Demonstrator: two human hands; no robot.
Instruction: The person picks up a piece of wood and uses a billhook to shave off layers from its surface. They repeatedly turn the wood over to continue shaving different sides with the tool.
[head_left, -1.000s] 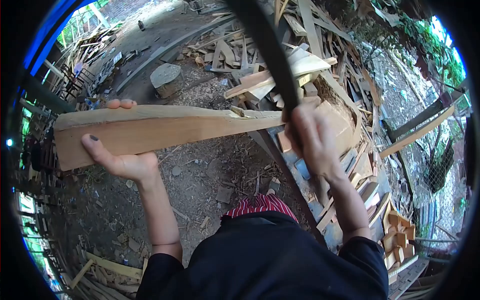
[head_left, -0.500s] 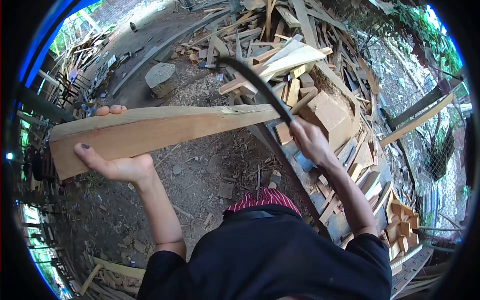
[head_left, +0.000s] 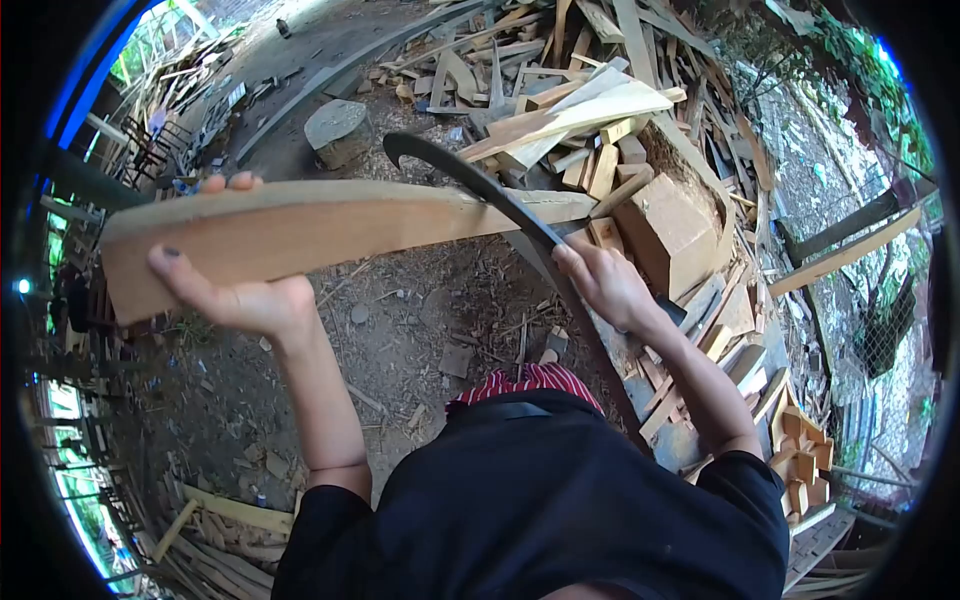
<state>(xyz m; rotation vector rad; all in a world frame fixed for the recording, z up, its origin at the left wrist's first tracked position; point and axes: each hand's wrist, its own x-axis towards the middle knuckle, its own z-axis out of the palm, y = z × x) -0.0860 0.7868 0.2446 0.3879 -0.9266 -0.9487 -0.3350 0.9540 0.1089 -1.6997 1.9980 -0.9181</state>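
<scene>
A long, thick wooden plank [head_left: 330, 232] spans the view from the left, narrowing toward its right end. My left hand [head_left: 235, 295] grips its wide end, thumb on the near face and fingertips showing over the top edge. In my right hand [head_left: 612, 285] is a machete [head_left: 490, 190] with a dark, curved blade and a hooked tip. The blade crosses the plank near its narrow part and appears to touch the upper edge. The handle is mostly hidden by my fingers.
A large wooden block [head_left: 672, 235] stands right of the plank's tip. Behind it lies a heap of offcuts [head_left: 560, 110]. Small cut pieces [head_left: 800, 460] are stacked at the lower right. A stump [head_left: 337, 130] sits on the chip-strewn ground [head_left: 400, 330].
The machete has come down and left, its blade now over the plank's narrow part. The plank appears slightly higher in view, still in my left hand.
</scene>
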